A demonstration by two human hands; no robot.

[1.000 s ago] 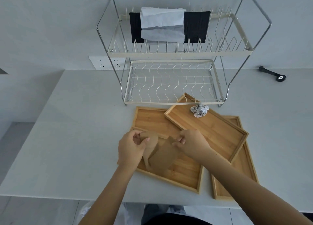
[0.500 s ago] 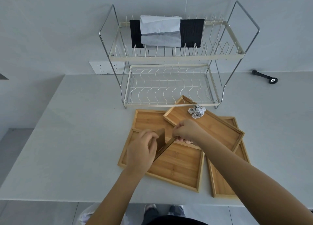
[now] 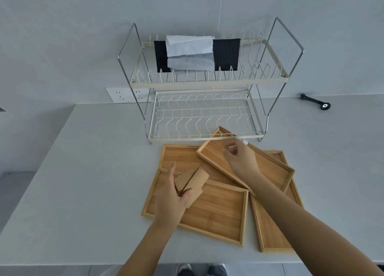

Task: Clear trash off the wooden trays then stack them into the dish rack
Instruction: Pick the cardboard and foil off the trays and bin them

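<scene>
Several shallow wooden trays lie overlapping on the white table in front of a two-tier wire dish rack (image 3: 207, 138). My left hand (image 3: 170, 198) is shut on a folded piece of brown cardboard (image 3: 193, 179), held just above the front tray (image 3: 214, 215). My right hand (image 3: 239, 161) reaches over the angled top tray (image 3: 272, 169), fingers curled where a crumpled foil ball (image 3: 242, 141) lies; only a sliver of foil shows. Whether the fingers grip it is hidden. Another tray (image 3: 180, 155) lies at the back left and one (image 3: 270, 234) at the right, underneath.
The rack's upper tier holds a black cloth (image 3: 226, 53) and a white folded sheet (image 3: 190, 52); its lower tier (image 3: 203, 117) holds nothing. A black tool (image 3: 315, 102) lies at the far right. A wall socket (image 3: 124, 95) sits behind the rack's left leg.
My left hand has taken the folded cardboard alone and lifted it toward me. My right hand let go of it and reached forward to the foil ball on the top tray.
</scene>
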